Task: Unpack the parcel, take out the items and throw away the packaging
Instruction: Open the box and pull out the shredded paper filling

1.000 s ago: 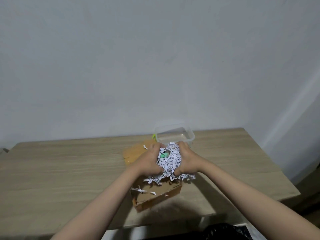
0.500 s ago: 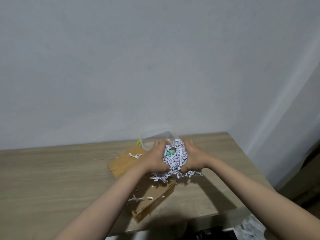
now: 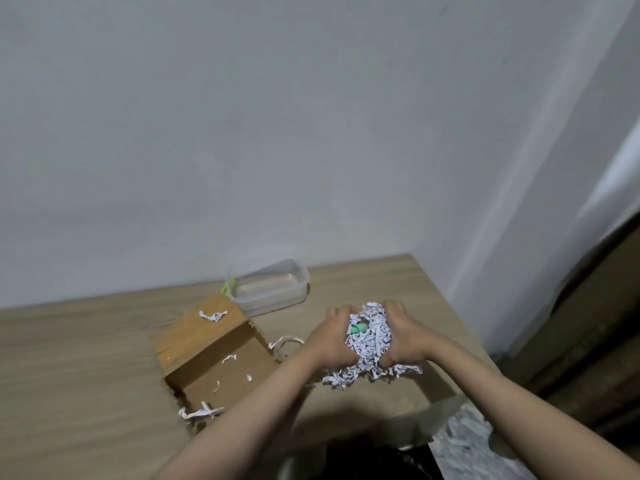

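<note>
Shredded paper (image 3: 369, 344) wad gripped by both hands, right of open box (image 3: 221, 362).
Left hand (image 3: 334, 337) & right hand (image 3: 401, 336) curled tight round it; green item (image 3: 358, 328) inside risked binning w/ filler.

No readable writing

We find no text, label, brand or number we can read on the cardboard box (image 3: 214, 358), the clear plastic container (image 3: 268, 289) or the shredded paper (image 3: 369, 341); any print on the shreds may simply be too blurred.
</note>
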### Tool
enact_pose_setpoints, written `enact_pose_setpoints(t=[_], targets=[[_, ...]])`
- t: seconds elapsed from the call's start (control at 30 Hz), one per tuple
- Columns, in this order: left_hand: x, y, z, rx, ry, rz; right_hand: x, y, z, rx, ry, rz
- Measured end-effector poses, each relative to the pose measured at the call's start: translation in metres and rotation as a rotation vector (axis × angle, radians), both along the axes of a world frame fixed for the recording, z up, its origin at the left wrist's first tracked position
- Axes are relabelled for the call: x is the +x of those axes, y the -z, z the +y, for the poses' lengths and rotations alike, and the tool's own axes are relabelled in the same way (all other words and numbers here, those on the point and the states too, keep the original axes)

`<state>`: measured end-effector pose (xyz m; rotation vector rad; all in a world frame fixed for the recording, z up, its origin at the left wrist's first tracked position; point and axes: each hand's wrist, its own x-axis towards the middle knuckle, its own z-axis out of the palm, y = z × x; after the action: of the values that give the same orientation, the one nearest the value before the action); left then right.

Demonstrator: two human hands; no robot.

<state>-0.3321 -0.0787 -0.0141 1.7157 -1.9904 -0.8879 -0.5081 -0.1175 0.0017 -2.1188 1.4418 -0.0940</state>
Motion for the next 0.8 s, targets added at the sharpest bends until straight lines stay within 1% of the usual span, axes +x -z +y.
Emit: enact_pose_setpoints(t=[0.23, 0.47, 0.7, 0.8], targets=[[-0.023, 0.028, -0.013, 0.054, 0.007, -0.002, -0.023, 0.032, -0.008, 0.08, 0.032, -0.032], [-0.025, 0.037, -0.02, 0.041, 0.013, 0.029, -0.026, 0.049, -0.021, 0.109, 0.059, -0.074], [-0.024, 0.032, -0.023, 0.034, 0.034, -0.074, -0.028, 0.041, -0.028, 0.127, 0.042, 0.059], [-0.017, 0.029, -0.023, 0.037, 0.043, -0.103, -0.029, 0.034, -0.027, 0.146, 0.053, 0.087]])
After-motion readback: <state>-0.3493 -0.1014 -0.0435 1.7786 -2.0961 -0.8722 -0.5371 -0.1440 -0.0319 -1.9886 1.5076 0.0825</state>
